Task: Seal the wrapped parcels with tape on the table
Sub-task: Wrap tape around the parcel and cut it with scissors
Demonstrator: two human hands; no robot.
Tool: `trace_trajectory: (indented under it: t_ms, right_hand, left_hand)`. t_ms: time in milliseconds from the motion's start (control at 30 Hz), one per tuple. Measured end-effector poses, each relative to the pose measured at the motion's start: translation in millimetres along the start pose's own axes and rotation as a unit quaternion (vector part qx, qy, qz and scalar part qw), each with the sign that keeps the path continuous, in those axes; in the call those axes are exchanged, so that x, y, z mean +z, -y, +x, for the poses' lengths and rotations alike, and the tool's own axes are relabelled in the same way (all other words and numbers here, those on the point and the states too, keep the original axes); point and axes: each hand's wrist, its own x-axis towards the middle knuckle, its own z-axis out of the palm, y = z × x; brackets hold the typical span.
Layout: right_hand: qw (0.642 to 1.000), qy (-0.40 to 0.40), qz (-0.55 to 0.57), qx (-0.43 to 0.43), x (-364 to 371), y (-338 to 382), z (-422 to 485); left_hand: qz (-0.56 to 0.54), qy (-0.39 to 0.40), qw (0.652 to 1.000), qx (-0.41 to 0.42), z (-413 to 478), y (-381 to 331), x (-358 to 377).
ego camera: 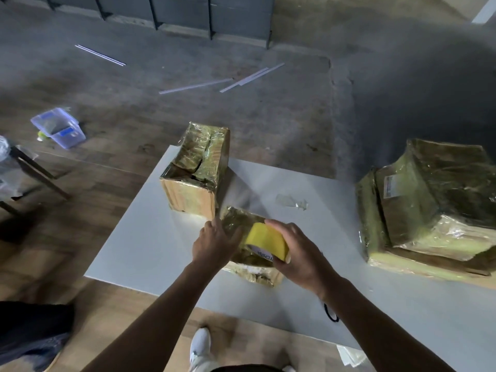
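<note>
A small parcel [241, 221] wrapped in clear film lies on the white table [150, 237], near its front edge. My right hand [298, 251] grips a roll of yellow tape [264, 238] and holds it on top of this parcel. My left hand [214, 242] lies against the parcel's left side, its fingers spread on the film. A taller wrapped cardboard box [196, 167] stands just behind, at the table's far left corner. A big wrapped bundle [432, 208] sits at the table's right end.
A scrap of clear film [291, 202] lies on the table behind the small parcel. A black loop [330, 312] lies near the front edge. On the floor are a clear plastic tub [57, 127], white strips [222, 81] and a wooden stand [35, 170] at left.
</note>
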Motion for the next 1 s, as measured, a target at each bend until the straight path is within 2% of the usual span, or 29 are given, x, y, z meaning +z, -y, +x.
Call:
trace_trajectory:
  t_ms: [100, 233, 333, 400, 467, 533, 600, 633, 733, 867, 1000]
  right_hand:
    - [0.999, 0.014, -0.022, -0.018, 1, 3, 6]
    - [0.987, -0.013, -0.157, -0.033, -22, 5, 16]
    - [0.973, 0.05, -0.227, 0.003, -43, -12, 6]
    - [0.968, 0.069, -0.239, 0.015, -44, -11, 3]
    - [0.969, 0.051, -0.24, 0.007, -42, -2, 6]
    - [0.968, 0.043, -0.246, 0.01, -43, 1, 9]
    - [0.971, 0.045, -0.236, 0.018, -43, -1, 9]
    - [0.974, 0.039, -0.223, 0.023, -41, -2, 7]
    - [0.989, 0.007, -0.145, 0.03, -32, -4, 0]
    - [0.997, -0.053, -0.007, 0.061, -25, -22, -12]
    - [0.997, -0.029, 0.066, 0.033, -18, -30, -20]
  left_hand:
    - [0.019, -0.011, 1.0, 0.019, 3, 8, 6]
    - [0.035, -0.021, 0.999, 0.025, 10, 7, 5]
    - [0.043, -0.012, 0.999, 0.021, 8, 4, 7]
    - [0.071, -0.046, 0.996, 0.03, 4, -1, 9]
    - [0.118, -0.108, 0.983, 0.084, 3, -7, 6]
    - [0.158, -0.146, 0.958, 0.188, 6, -15, 6]
    - [0.111, -0.096, 0.946, 0.29, 4, -25, 11]
    - [0.08, -0.064, 0.948, 0.301, 1, -31, 13]
    - [0.038, -0.065, 0.962, 0.262, -2, -35, 20]
    - [0.046, -0.061, 0.967, 0.243, 1, -36, 25]
    - [0.041, -0.061, 0.969, 0.235, -1, -36, 29]
